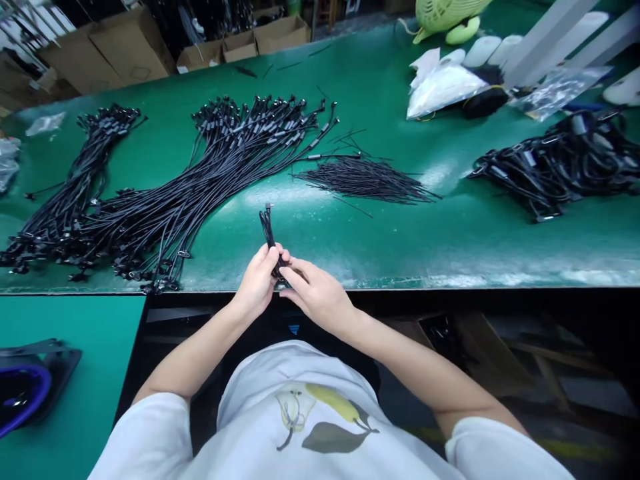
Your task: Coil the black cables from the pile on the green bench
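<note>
My left hand [257, 280] and my right hand [315, 290] meet at the near edge of the green table [390, 227]. Both are closed on a folded black cable [268, 230] that sticks up and away from my fingers, its small connector at the top. My left thumb and fingers pinch the cable's lower part; my right fingers press on it from the right. A large fan of black cables [200, 180] lies to the left of my hands. A small pile of thin black ties [365, 180] lies just beyond them.
A second cable bundle [80, 180] lies at far left, and a coiled heap of black cables [560, 163] at right. White plastic bags [440, 83] and a clear bag [557, 90] lie at the back right. Cardboard boxes [130, 47] stand behind the table. A blue-rimmed object [23, 393] sits at lower left.
</note>
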Available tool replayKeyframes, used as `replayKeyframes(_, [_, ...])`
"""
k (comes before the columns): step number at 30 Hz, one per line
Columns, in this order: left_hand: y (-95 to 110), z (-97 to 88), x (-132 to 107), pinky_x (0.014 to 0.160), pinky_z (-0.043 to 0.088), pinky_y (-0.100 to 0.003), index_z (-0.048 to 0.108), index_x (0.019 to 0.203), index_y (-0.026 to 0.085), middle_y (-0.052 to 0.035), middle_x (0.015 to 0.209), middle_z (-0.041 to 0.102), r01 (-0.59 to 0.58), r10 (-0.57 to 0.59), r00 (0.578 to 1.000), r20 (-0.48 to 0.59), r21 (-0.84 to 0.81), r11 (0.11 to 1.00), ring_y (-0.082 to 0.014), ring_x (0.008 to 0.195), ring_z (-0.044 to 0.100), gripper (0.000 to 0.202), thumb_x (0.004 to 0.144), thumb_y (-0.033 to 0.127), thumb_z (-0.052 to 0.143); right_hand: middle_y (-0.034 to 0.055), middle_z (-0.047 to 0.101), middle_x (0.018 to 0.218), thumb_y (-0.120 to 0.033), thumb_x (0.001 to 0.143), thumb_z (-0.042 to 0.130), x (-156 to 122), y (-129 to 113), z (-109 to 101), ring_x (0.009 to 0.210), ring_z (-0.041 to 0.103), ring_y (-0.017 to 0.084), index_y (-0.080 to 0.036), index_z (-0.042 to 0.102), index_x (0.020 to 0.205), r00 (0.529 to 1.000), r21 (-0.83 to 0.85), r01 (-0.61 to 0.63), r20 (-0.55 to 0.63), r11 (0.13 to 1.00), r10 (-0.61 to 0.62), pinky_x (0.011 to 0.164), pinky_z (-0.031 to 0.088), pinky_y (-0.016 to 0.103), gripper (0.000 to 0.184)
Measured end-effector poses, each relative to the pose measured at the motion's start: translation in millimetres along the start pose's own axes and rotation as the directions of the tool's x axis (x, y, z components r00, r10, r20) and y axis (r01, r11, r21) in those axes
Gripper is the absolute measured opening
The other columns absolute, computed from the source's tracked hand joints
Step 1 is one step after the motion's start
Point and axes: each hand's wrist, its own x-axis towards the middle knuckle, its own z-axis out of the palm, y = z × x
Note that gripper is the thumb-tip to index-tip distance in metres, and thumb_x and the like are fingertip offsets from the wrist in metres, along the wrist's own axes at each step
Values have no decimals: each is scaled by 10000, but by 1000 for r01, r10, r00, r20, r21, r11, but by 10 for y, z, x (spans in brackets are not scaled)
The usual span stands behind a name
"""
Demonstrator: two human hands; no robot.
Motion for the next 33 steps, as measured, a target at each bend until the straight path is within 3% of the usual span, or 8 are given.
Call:
replayKeyframes(11, [-49, 38, -2, 535, 395, -182, 484, 872, 182, 18, 806, 513, -8, 11, 994, -105, 26, 1000, -74, 635, 473, 213, 844, 351, 610, 66, 651, 906, -287, 992, 405, 187, -15, 33, 799, 611, 138, -162, 609, 981, 969, 459, -238, 58, 856, 238, 726, 483, 239, 239])
replayKeyframes(15, [-61, -21, -6, 506, 343, -173, 482, 833, 166, 26, 744, 472, 81, -79, 993, -87, 25, 996, -67, 610, 446, 180, 844, 314, 585, 108, 670, 946, -310, 979, 440, 139, -40, 64, 876, 622, 189, -147, 641, 1039, 976, 256, -131, 205, 958, 79, 775, 480, 305, 265])
replayKeyframes(18, [-62, -86, 14, 547, 363, -188, 456, 839, 175, 36, 722, 434, 72, -68, 996, -61, 64, 995, -72, 616, 448, 162, 872, 311, 538, 75, 692, 978, -276, 957, 498, 127, 58, -65, 866, 639, 166, -163, 588, 1193, 921, 365, -34, 374, 930, -113, 771, 496, 285, 276])
replayKeyframes(21, [-42, -127, 17, 538, 338, -206, 426, 855, 194, 56, 694, 366, -17, 17, 1000, 0, 214, 977, -75, 573, 386, 189, 913, 365, 484, 72, 687, 1087, -203, 972, 444, 189, 192, -281, 949, 634, 147, -179, 549, 1259, 950, 381, 62, 262, 923, -172, 822, 490, 272, 307])
replayKeyframes(24, [-24, -143, -25, 557, 335, -237, 421, 862, 199, 54, 672, 364, -99, 11, 985, 170, 519, 849, -95, 566, 358, 236, 953, 417, 402, 115, 606, 1267, -178, 980, 399, 338, 324, -425, 1161, 544, 211, -185, 510, 1321, 974, 80, 180, 127, 980, -189, 1007, 388, 415, 359])
replayKeyframes(26, [-7, -148, -66, 583, 341, -257, 437, 892, 199, 42, 677, 403, -164, -37, 964, 263, 698, 697, -115, 583, 374, 252, 967, 427, 359, 132, 626, 1199, -229, 995, 384, 436, 411, -436, 1133, 540, 241, -153, 532, 1285, 943, -60, 272, 217, 960, -253, 1042, 314, 499, 334])
replayKeyframes(30, [88, -141, -121, 639, 356, -270, 505, 974, 192, 17, 717, 474, -283, -119, 919, 376, 839, 465, -146, 643, 433, 270, 970, 402, 334, 75, 604, 765, -363, 1016, 315, 483, 544, -371, 732, 529, 182, -120, 626, 877, 827, -58, 368, 477, 928, -298, 775, 399, 363, 418])
replayKeyframes(33, [181, -114, -123, 660, 367, -265, 539, 978, 190, 13, 732, 503, -305, -182, 890, 417, 844, 440, -148, 666, 460, 273, 960, 398, 364, 64, 567, 775, -392, 1019, 294, 414, 582, -374, 704, 461, 167, -145, 604, 844, 835, -34, 337, 472, 941, -282, 625, 307, 298, 433])
